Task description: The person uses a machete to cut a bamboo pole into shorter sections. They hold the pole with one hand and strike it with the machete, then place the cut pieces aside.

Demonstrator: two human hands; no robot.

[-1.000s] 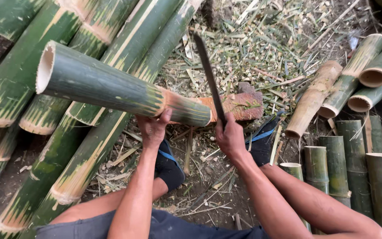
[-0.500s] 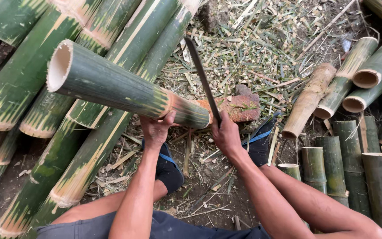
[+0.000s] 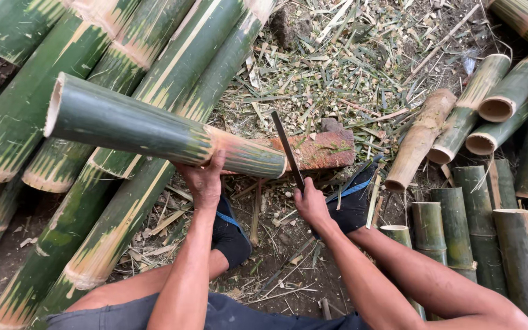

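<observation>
At frame centre, one bamboo tube (image 3: 154,131) is gripped from beneath by the left hand (image 3: 204,180), its end laid on one brick (image 3: 319,150). One blade (image 3: 288,150) is clasped in the right hand (image 3: 310,205).

Your green bamboo section (image 3: 154,131) lies tilted, its hollow open end up at the left, its reddish-brown end on the block. Your dark knife blade (image 3: 287,150) stands upright at that end.
</observation>
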